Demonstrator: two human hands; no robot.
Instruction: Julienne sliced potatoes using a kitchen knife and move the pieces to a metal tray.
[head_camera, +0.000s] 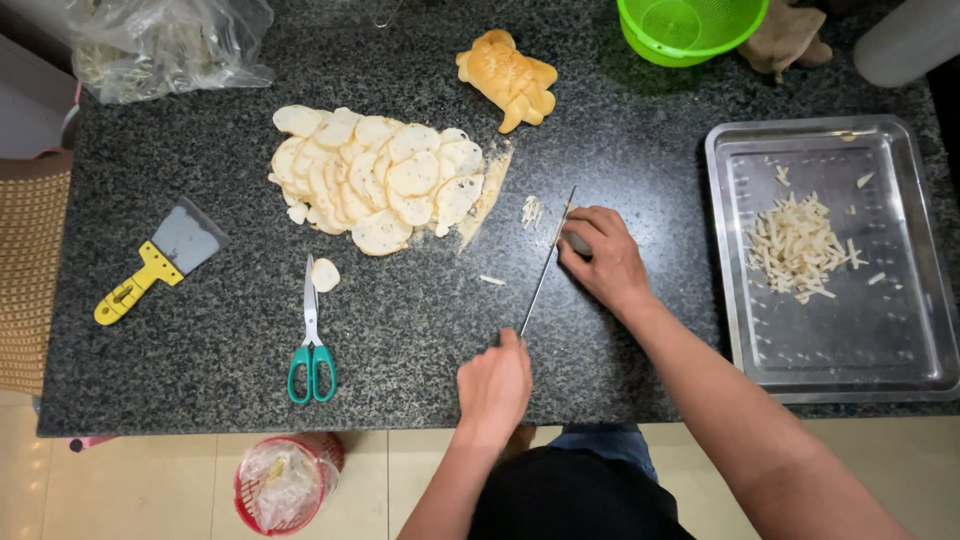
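A kitchen, probably domestic. Evidence: a speckled dark stone counter (400, 330) bearing sliced bread rounds (380, 180), a whole bun (508, 78), a steel baking tray (735, 300) of cut bread strips (797, 247), a green colander (690, 25) and scissors (311, 335); tiled floor (140, 490) below.

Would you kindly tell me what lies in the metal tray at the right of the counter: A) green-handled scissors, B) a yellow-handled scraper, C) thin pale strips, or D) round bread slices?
C: the metal tray holds a heap of thin pale strips; the round bread slices, scissors and scraper all lie on the dark counter to its left.
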